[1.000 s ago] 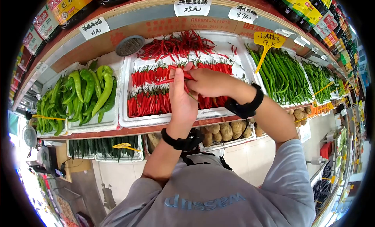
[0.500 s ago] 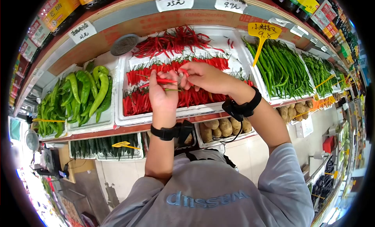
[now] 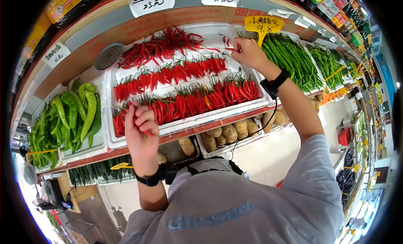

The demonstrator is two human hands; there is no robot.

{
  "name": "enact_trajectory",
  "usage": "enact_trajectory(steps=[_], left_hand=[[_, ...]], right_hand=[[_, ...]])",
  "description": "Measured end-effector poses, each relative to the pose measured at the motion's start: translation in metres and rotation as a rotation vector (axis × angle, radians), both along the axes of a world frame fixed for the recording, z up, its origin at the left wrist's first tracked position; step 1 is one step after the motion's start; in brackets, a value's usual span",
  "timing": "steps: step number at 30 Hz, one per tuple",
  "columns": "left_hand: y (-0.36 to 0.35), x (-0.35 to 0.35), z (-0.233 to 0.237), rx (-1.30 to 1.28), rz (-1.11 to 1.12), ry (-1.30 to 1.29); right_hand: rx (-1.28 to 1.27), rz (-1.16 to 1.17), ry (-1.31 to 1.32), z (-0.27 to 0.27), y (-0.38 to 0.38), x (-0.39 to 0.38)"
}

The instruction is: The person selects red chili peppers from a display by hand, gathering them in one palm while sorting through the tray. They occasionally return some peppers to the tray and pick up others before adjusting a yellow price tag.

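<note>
My left hand (image 3: pixel 142 132) is at the front left of the white foam tray (image 3: pixel 110 130), palm up, with its fingers curled around a red chili (image 3: pixel 145 130). My right hand (image 3: pixel 247 53) reaches to the tray's back right corner, its fingers pinched on a thin red chili (image 3: pixel 229 49). Two rows of short red chilies with stems up, a middle row (image 3: pixel 170 74) and a front row (image 3: pixel 189 102), lie in the tray. Longer thin red chilies (image 3: pixel 161 44) form a loose heap at the back.
Green peppers (image 3: pixel 69 114) fill trays on the left, and long green chilies (image 3: pixel 289 61) lie on the right beside a yellow price sign (image 3: pixel 263 24). A round metal dish (image 3: pixel 109 56) sits at the back left. Potatoes (image 3: pixel 230 134) and cucumbers (image 3: pixel 98 174) are below.
The hands have moved apart: my left hand down and left, my right hand up and right to the tray's back corner. The view has shifted, and the chili rows are now uncovered.
</note>
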State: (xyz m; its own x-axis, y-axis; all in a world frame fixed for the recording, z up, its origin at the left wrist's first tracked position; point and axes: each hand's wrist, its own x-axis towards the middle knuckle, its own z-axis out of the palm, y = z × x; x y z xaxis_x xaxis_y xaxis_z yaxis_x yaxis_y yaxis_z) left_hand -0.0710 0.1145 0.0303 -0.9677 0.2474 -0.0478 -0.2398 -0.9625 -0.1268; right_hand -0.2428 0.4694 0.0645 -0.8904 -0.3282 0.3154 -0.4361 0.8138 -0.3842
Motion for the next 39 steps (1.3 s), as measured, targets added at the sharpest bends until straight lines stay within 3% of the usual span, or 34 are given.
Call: enact_trajectory(steps=[7, 14, 20, 24, 28, 30, 33, 35, 39], left_hand=[[0.014, 0.034, 0.004, -0.160, -0.059, -0.069], [0.022, 0.038, -0.004, -0.245, -0.109, -0.073], [0.023, 0.043, -0.009, -0.296, -0.090, -0.140], [0.039, 0.048, -0.008, -0.376, -0.062, -0.162], [0.061, 0.057, -0.028, -0.346, -0.209, -0.210], [0.073, 0.060, -0.038, -0.382, -0.249, -0.134], [0.082, 0.063, -0.035, -0.398, -0.256, -0.148], [0.086, 0.065, -0.041, -0.425, -0.256, -0.150], [0.089, 0.067, -0.043, -0.539, -0.276, -0.167]], right_hand=[[0.218, -0.141, -0.147, -0.037, 0.014, -0.024], [0.200, -0.107, -0.185, -0.058, -0.008, -0.030], [0.274, -0.127, -0.042, -0.042, -0.020, -0.010], [0.012, -0.034, 0.046, 0.000, -0.034, 0.041], [-0.321, 0.109, -0.225, 0.043, -0.077, 0.152], [-0.335, 0.279, -0.305, 0.035, -0.087, 0.191], [-0.371, 0.235, -0.390, 0.001, -0.111, 0.224], [-0.385, 0.087, -0.366, -0.029, -0.121, 0.233], [-0.492, 0.023, -0.284, -0.058, -0.119, 0.235]])
